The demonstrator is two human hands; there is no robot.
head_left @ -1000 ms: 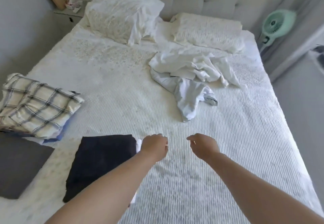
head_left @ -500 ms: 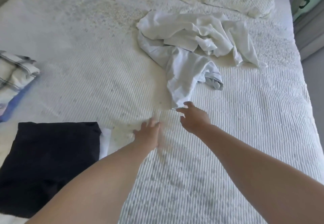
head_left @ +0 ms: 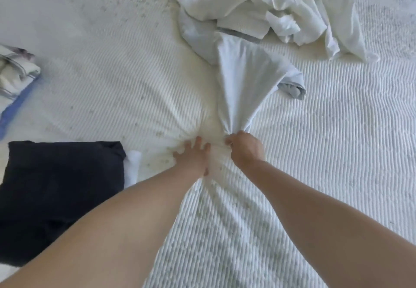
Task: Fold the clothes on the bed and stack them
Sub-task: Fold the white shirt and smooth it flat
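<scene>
The right hand (head_left: pixel 245 148) pinches the near end of a pale blue garment (head_left: pixel 242 80), its grip closed round a gathered corner so that the cloth draws into a taut fan running away up the bed (head_left: pixel 337 143) — a hold that looks meant for dragging the piece toward the person, where there is flat room to spread it. The left hand (head_left: pixel 193 157) lies just beside it with fingers spread and pressed into the ribbed bedcover, which puckers around the palm; my reading is that it props the person's weight during the reach rather than taking part in the pull, though it may also be pinning the cover so it does not travel with the garment. The far end of the blue piece is tucked under a crumpled heap of white clothes (head_left: pixel 281 8), which sits further up the bed and is not yet folded, so the tug may disturb that heap. Nearer the person, on the left, a folded dark garment (head_left: pixel 65 188) lies flat with a sliver of white cloth showing at its edge, and further left a folded plaid item (head_left: pixel 15 73) rests on something blue — both read as finished work, kept aside from the loose pile. No basket, bin or other container shows here; the clothes lie straight on the bed.
</scene>
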